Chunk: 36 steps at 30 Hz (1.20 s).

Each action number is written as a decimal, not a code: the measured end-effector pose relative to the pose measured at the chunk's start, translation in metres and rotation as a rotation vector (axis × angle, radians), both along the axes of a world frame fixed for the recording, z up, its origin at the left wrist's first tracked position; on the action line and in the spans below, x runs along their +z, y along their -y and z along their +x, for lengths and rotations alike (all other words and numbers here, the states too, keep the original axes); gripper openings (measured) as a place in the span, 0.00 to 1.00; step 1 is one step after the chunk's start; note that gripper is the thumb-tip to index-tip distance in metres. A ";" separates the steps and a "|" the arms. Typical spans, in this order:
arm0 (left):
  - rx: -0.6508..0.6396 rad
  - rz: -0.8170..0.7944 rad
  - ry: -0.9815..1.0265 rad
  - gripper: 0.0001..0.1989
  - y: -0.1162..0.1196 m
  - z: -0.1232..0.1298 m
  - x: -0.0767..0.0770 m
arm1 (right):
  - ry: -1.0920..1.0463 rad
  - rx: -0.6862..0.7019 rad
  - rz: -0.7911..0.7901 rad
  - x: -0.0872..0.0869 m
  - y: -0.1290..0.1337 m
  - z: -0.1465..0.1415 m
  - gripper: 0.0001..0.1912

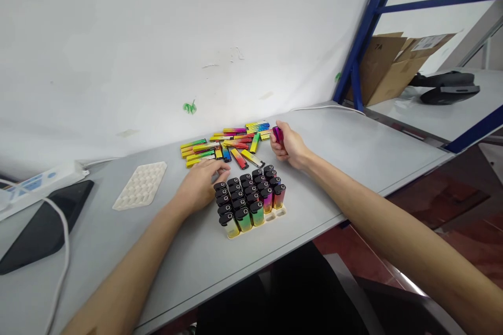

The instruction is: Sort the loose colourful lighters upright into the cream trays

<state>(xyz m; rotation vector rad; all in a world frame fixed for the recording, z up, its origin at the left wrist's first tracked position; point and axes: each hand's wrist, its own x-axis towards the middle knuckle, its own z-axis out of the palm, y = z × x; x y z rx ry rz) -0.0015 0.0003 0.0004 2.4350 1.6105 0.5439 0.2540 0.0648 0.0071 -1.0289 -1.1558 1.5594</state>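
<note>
My right hand (288, 145) is closed around a purple lighter (277, 134), raised at the right end of a loose pile of lighters. These lie on their sides in yellow, green, red, blue and pink, among them a red one (239, 158). My left hand (202, 180) rests on the table with fingers loosely apart and nothing seen in them. It is beside the back left corner of a cream tray (285, 211); whether it touches the tray I cannot tell. Rows of black-topped lighters (257, 213) stand upright in the tray, and two bare holes show at its front right.
Left on the grey table (310, 188) lie a second cream tray (141, 186) with bare holes, a dark phone or tablet (47, 225), and a white power strip (43, 183) with a cable. A blue metal frame (359, 31) and cardboard box (396, 70) stand right.
</note>
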 end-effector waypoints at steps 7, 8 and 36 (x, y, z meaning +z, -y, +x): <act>-0.001 0.007 0.001 0.16 0.000 0.000 0.000 | 0.013 0.027 -0.017 0.002 0.002 -0.001 0.15; -0.003 0.007 -0.002 0.16 0.000 0.000 0.000 | 0.010 0.007 -0.016 0.002 0.002 0.000 0.16; -0.029 0.011 -0.023 0.15 -0.001 0.000 -0.001 | 0.426 -0.152 0.689 0.055 0.121 0.043 0.13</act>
